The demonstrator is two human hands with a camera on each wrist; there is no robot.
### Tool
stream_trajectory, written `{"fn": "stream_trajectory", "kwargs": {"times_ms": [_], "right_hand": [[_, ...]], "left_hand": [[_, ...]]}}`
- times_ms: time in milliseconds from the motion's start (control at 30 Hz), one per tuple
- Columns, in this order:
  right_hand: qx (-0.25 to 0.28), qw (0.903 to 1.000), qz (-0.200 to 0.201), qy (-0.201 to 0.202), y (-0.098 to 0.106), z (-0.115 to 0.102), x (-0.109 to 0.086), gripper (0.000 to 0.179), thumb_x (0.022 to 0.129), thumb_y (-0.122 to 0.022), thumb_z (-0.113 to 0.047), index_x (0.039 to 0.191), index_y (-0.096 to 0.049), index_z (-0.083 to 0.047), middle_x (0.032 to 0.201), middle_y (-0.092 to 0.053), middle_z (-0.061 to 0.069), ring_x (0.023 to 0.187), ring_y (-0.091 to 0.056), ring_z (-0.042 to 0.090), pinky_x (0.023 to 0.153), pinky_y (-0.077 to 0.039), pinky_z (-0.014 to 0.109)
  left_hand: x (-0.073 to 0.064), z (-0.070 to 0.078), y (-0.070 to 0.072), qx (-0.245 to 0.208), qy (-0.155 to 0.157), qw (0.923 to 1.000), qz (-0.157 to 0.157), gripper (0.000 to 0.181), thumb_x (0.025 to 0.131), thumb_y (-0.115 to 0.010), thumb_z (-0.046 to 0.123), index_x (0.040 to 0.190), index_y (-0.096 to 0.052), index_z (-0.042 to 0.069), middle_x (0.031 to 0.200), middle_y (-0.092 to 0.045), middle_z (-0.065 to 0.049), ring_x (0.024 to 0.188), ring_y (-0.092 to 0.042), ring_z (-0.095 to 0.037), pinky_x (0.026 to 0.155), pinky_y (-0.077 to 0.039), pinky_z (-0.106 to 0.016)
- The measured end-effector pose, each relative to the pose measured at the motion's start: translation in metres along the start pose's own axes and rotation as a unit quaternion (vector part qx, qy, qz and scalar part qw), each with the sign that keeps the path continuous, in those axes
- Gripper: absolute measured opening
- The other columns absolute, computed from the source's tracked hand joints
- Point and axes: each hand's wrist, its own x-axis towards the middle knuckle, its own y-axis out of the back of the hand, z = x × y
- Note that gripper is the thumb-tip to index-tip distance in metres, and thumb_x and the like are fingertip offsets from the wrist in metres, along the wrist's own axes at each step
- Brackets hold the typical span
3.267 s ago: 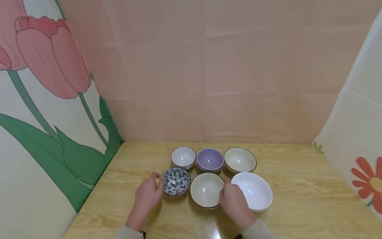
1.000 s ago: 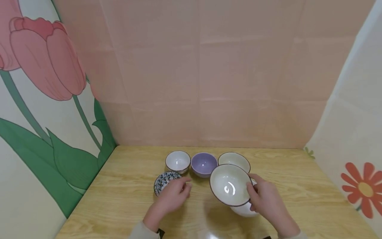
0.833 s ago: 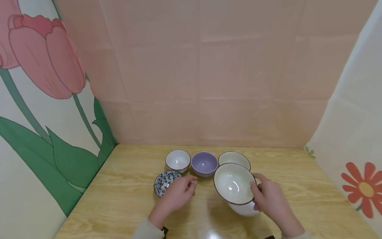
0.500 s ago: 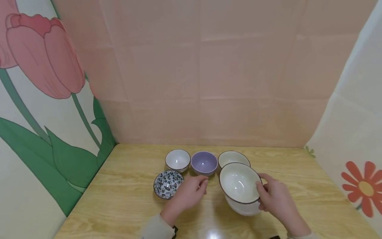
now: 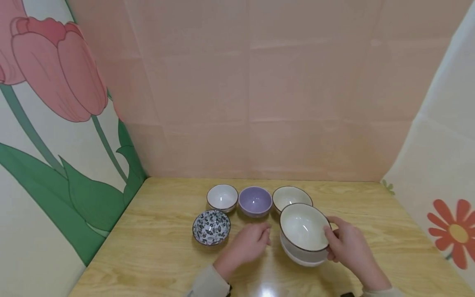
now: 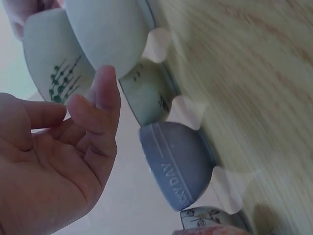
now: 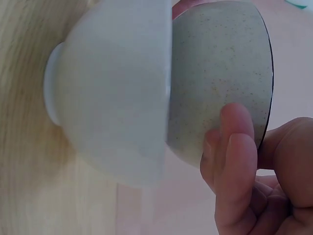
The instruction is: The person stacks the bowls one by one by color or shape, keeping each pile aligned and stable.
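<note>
My right hand [image 5: 348, 243] grips the rim of a cream bowl [image 5: 302, 225] with a dark brown edge, thumb inside and fingers on the outer wall. That bowl is tilted, its base lowered into a larger white bowl [image 7: 112, 93] on the table. Green sprigs decorate its outside [image 6: 63, 81] in the left wrist view. My left hand [image 5: 249, 243] holds nothing; its fingers are loosely bent, just left of the white bowl. Left of this hand stands a small bowl with a black-and-white floral pattern [image 5: 211, 227].
Along the back stand a small white bowl [image 5: 222, 197] with a dark rim, a purple bowl [image 5: 255, 201] and another cream bowl [image 5: 289, 196]. The wooden table [image 5: 156, 239] ends at a pink backdrop [image 5: 245, 103], with printed flower panels on both sides.
My right hand has lifted the cream bowl from the middle of the front row and carried it right, over the white bowl. My left hand has left the floral bowl and moved right.
</note>
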Motion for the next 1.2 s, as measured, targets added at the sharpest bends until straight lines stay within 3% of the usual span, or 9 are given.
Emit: {"fn": "stream_trajectory", "kwargs": {"times_ms": [133,467,600,700,1033,1200], "right_hand": [[0.001,1.0,-0.006,-0.002,-0.002,0.009,0.001,0.036,0.1,-0.054,-0.007,0.13,-0.05,0.011,0.057,-0.062,0.004,0.038,-0.056,0.014,0.038,-0.049,0.029],[0.01,0.9994,-0.018,-0.026,-0.007,0.02,0.001,0.037,0.1,-0.054,-0.008,0.132,-0.05,0.01,0.059,-0.063,0.006,0.04,-0.057,0.015,0.039,-0.05,0.03],[0.009,0.9993,-0.019,-0.03,-0.008,0.023,-0.001,0.036,0.1,-0.053,-0.008,0.132,-0.05,0.01,0.057,-0.062,0.005,0.039,-0.057,0.015,0.038,-0.05,0.03],[0.005,0.9994,-0.015,-0.032,-0.008,0.024,-0.002,0.036,0.1,-0.053,-0.007,0.132,-0.051,0.01,0.057,-0.062,0.005,0.038,-0.056,0.014,0.037,-0.049,0.03],[-0.022,0.9989,-0.01,-0.04,-0.008,0.024,-0.002,0.036,0.1,-0.054,-0.011,0.131,-0.053,0.008,0.068,-0.068,0.009,0.04,-0.056,0.014,0.038,-0.048,0.029],[-0.045,0.9986,0.002,-0.026,-0.009,0.025,-0.002,0.034,0.1,-0.054,-0.012,0.128,-0.056,0.007,0.071,-0.069,0.009,0.041,-0.055,0.013,0.04,-0.047,0.029]], "left_hand": [[0.001,0.001,-0.004,-0.01,0.002,0.9999,0.001,0.039,0.106,-0.045,0.026,0.137,-0.058,0.007,0.088,-0.071,0.012,0.082,-0.063,0.0,0.098,-0.052,-0.035],[0.008,0.007,-0.011,-0.025,0.027,0.9992,0.014,0.053,0.108,-0.032,0.046,0.142,-0.055,0.012,0.077,-0.06,0.016,0.077,-0.057,-0.002,0.098,-0.051,-0.038],[0.011,0.01,-0.016,-0.012,0.022,0.9995,0.02,0.057,0.107,-0.027,0.05,0.141,-0.057,0.014,0.108,-0.071,0.005,0.104,-0.066,-0.013,0.102,-0.05,-0.038],[0.014,0.015,-0.02,0.003,0.014,0.9997,0.02,0.057,0.107,-0.027,0.05,0.14,-0.058,0.014,0.136,-0.062,-0.002,0.127,-0.058,-0.02,0.106,-0.046,-0.038],[0.016,0.025,-0.026,0.032,0.027,0.9991,0.01,0.054,0.107,-0.036,0.046,0.139,-0.057,0.008,0.14,-0.06,-0.005,0.131,-0.054,-0.02,0.109,-0.043,-0.036],[0.019,0.028,-0.028,0.063,0.013,0.9976,0.025,0.039,0.106,-0.043,0.037,0.119,-0.066,0.01,0.11,-0.069,0.0,0.106,-0.064,-0.015,0.092,-0.052,-0.032]]}}
